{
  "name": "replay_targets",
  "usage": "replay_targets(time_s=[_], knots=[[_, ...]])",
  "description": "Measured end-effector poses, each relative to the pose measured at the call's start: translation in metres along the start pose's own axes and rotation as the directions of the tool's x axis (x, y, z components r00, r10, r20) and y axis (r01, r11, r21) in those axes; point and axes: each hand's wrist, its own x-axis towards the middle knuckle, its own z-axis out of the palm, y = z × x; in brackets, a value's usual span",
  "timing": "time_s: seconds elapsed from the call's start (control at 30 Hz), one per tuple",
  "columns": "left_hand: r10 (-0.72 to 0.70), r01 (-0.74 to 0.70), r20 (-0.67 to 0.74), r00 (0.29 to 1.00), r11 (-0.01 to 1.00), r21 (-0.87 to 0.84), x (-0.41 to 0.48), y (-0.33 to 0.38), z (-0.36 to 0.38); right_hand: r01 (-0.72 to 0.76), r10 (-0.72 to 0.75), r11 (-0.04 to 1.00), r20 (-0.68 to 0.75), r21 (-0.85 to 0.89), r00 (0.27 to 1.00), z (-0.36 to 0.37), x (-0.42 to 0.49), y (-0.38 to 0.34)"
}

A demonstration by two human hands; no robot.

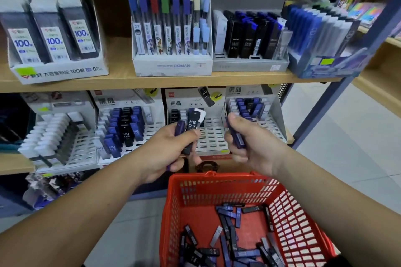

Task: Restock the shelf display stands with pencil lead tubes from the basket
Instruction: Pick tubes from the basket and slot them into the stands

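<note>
My left hand point(171, 151) grips a fan of pencil lead tubes point(191, 128), black, white and blue, one marked HB 0.5. A single blue tube point(237, 136) is held in my right hand point(249, 147). Both hands hover just in front of the lower shelf's white slotted display stands point(213, 134). The middle stand has many bare slots; the stand to its left point(128, 128) holds several blue and black tubes. Below my hands a red plastic basket point(286, 210) holds several loose blue and black tubes point(230, 238).
The upper wooden shelf point(121, 80) carries lead refill boxes, among them a Conan display point(172, 28) and a black-tube stand point(249, 37). A blue metal upright point(329, 97) borders the shelf on the right. Grey tiled floor point(347, 147) lies beyond.
</note>
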Motion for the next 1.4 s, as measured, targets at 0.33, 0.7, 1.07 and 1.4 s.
replay_targets(time_s=[0.33,0.7,1.07,1.4], knots=[[-0.007,0.008,-0.043,0.999,0.999,0.041,0.01,0.001,-0.006,0.117,-0.086,0.828,0.081,-0.548,0.993,0.019,0.004,-0.001],[-0.04,0.04,-0.054,0.998,0.999,-0.002,0.018,-0.01,-0.007,0.106,-0.055,0.945,0.17,-0.309,0.984,0.004,0.01,0.004],[-0.014,-0.003,-0.096,0.995,0.986,-0.168,0.023,-0.009,-0.017,0.133,-0.124,0.954,0.05,-0.269,0.991,0.006,0.014,0.01],[0.007,0.007,-0.138,0.99,0.995,0.101,0.022,-0.012,-0.02,0.274,-0.254,0.751,0.12,-0.601,0.96,0.021,0.03,0.018]])
